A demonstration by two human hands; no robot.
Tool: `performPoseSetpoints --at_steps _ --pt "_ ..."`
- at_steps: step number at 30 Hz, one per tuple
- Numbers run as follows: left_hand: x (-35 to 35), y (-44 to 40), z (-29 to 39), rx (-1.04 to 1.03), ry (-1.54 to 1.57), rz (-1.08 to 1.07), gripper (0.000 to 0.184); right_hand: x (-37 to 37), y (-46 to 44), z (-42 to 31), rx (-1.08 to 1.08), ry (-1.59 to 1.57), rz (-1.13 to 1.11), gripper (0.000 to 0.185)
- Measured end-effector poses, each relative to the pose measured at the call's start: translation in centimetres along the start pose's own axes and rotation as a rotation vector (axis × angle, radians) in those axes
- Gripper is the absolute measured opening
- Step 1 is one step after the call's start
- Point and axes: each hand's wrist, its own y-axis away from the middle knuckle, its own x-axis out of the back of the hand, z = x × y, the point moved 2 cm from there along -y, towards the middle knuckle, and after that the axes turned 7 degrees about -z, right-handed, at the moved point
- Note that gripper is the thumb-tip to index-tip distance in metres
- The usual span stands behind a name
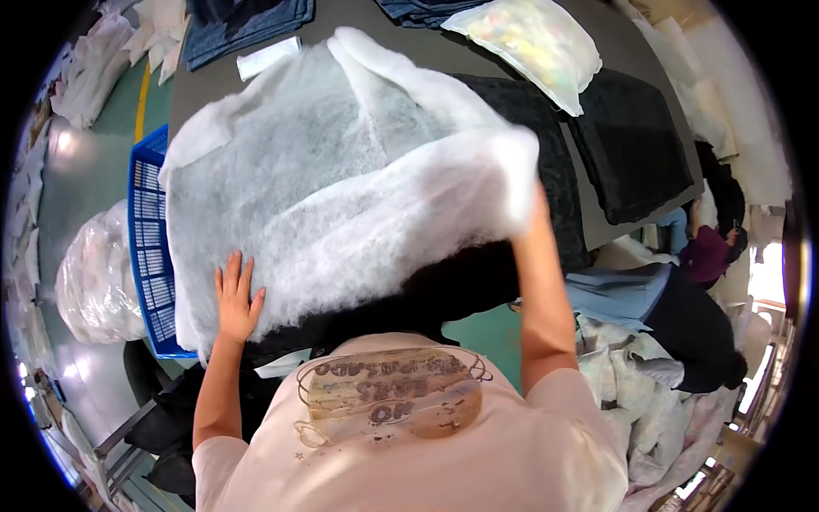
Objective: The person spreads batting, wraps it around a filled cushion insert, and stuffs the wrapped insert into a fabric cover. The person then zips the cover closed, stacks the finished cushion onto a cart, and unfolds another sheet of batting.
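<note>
A large sheet of fluffy white batting [256,162] spreads over the work table, its near right side raised and turned over in a thick fold. My left hand [237,299] lies flat on the batting near its lower left, fingers spread and holding nothing. My right arm [546,290] reaches up to the raised right corner, where the batting covers my right hand; its fingers are hidden and the corner is blurred. Dark cloth [465,282] shows beneath the fold. Black folded fabric [559,183] lies to the right of the batting.
A blue plastic basket [153,247] stands against the left side. On the dark table [363,26] are folded denim [247,30], a stuffed translucent bag [529,47] and another black fabric stack [631,145]. A person in dark clothing [695,328] bends at the right.
</note>
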Motion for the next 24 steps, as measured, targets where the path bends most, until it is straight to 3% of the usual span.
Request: performPoseSetpoints --at_steps 2,4,5,6,7,8,9,10,11,12,14,16,18,20,24 --pt "0.1 0.0 0.1 0.011 -0.008 -0.019 0.060 8.4 0.1 -0.6 -0.240 -0.839 0.002 0.045" --pt "0.0 0.2 0.2 0.015 -0.014 -0.028 0.061 15.2 0.3 -3.5 -0.254 -0.894 -0.092 0.040" --pt "0.0 0.2 0.4 0.017 -0.015 -0.037 0.061 17.9 0.6 -5.4 -0.249 -0.768 -0.083 0.035" --pt "0.1 0.2 0.5 0.019 -0.016 -0.045 0.061 19.6 1.2 -7.8 -0.166 -0.382 0.250 0.031" --pt "0.2 0.2 0.5 0.021 -0.017 -0.051 0.062 18.3 1.8 -11.4 -0.115 0.004 0.263 0.022" --pt "0.2 0.3 0.5 0.025 -0.013 -0.060 0.062 21.7 2.4 -11.9 -0.265 0.491 0.391 0.022" --pt "0.2 0.6 0.5 0.027 -0.007 -0.069 0.063 25.8 3.0 -10.1 -0.099 0.988 0.454 0.018" --pt "0.2 0.7 0.4 0.028 -0.003 -0.077 0.063 21.9 3.6 -11.7 -0.370 1.416 0.641 0.018" --pt "0.2 0.7 0.4 0.030 -0.008 -0.078 0.064 22.5 4.1 -9.4 -0.414 1.581 0.577 0.020" --pt "0.2 0.6 0.4 0.031 -0.005 -0.082 0.064 23.5 4.2 -6.8 -0.661 1.681 0.399 0.024" --pt "0.2 0.5 0.3 0.035 -0.004 -0.090 0.065 23.4 4.4 -3.2 -0.956 1.727 0.173 0.036" --pt "0.5 0.5 0.6 0.037 -0.001 -0.099 0.067 18.9 3.4 -5.5 -0.792 1.714 0.326 0.033" --pt "0.4 0.5 0.6 0.038 0.010 -0.108 0.068 17.3 0.1 -6.6 -0.335 1.684 0.373 0.033" --pt "0.7 0.2 0.6 0.032 0.024 -0.116 0.069 17.8 -6.3 -5.0 0.109 1.387 0.306 0.033" --pt "3.4 -2.7 0.1 0.049 0.111 -0.038 0.053 17.9 -19.9 6.0 0.264 0.769 0.035 0.036"
